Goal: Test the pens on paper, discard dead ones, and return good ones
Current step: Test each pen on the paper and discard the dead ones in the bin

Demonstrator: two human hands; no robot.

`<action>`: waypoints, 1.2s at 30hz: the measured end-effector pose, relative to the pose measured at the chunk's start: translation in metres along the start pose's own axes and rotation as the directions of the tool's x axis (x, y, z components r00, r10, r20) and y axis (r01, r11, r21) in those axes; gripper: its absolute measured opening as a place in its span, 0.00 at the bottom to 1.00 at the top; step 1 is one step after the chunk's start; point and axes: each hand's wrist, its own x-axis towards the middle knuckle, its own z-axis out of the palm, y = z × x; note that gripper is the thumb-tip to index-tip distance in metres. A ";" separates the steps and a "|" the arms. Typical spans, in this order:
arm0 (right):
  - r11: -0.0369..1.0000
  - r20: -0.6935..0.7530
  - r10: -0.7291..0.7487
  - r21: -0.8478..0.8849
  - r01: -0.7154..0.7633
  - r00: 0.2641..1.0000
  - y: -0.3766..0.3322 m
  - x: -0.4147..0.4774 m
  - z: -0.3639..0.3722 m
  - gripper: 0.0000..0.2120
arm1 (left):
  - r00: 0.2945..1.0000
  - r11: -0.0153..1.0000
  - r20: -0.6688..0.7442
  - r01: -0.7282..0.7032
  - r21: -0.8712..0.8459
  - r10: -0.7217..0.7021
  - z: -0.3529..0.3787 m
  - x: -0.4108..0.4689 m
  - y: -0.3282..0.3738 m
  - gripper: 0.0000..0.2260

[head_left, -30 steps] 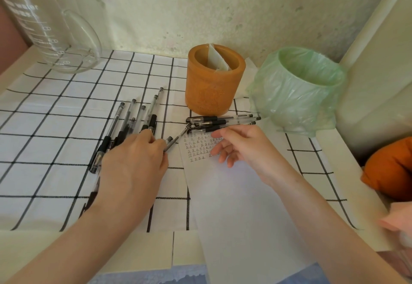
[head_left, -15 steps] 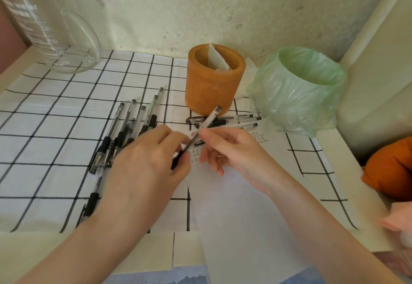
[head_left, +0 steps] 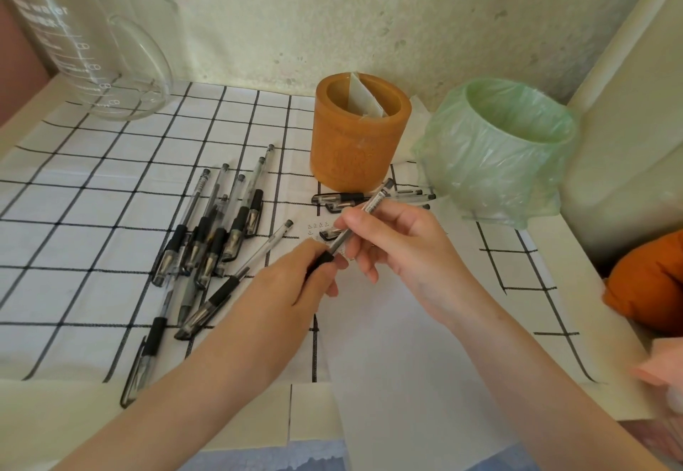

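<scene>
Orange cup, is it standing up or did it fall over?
Standing up. The round orange cup sits on its base on the black-and-white checked cloth, mouth facing up, a white paper slip leaning inside.

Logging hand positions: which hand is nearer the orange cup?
Right. The right hand is just in front of the orange cup; the left hand sits further front-left.

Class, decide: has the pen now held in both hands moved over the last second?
Yes. The pen rose and shifted right; its far end now meets the orange holder in view.
</scene>
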 end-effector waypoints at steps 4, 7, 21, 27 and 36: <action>1.000 0.006 -0.008 0.013 0.008 1.000 0.001 0.000 -0.003 0.13 | 1.000 0.998 -0.016 -0.001 -0.061 0.000 0.000 0.000 -0.001 0.08; 0.999 0.007 -0.011 0.032 0.010 1.000 0.003 -0.002 -0.005 0.13 | 0.999 0.996 -0.028 0.021 -0.082 -0.024 -0.001 0.001 -0.001 0.08; 0.999 0.141 0.029 -0.025 -0.026 0.990 -0.003 -0.003 -0.009 0.11 | 0.999 0.987 -0.020 -0.038 -0.156 0.036 0.003 -0.006 0.011 0.11; 0.990 -0.170 -0.018 0.135 0.041 0.985 -0.020 0.000 -0.049 0.11 | 0.999 0.992 -0.009 0.035 -0.118 -0.037 0.001 -0.003 -0.002 0.10; 0.968 -0.471 -0.105 -0.250 -0.019 0.876 0.015 0.011 -0.055 0.16 | 0.972 0.975 0.221 -0.122 0.188 0.079 0.010 -0.012 -0.004 0.10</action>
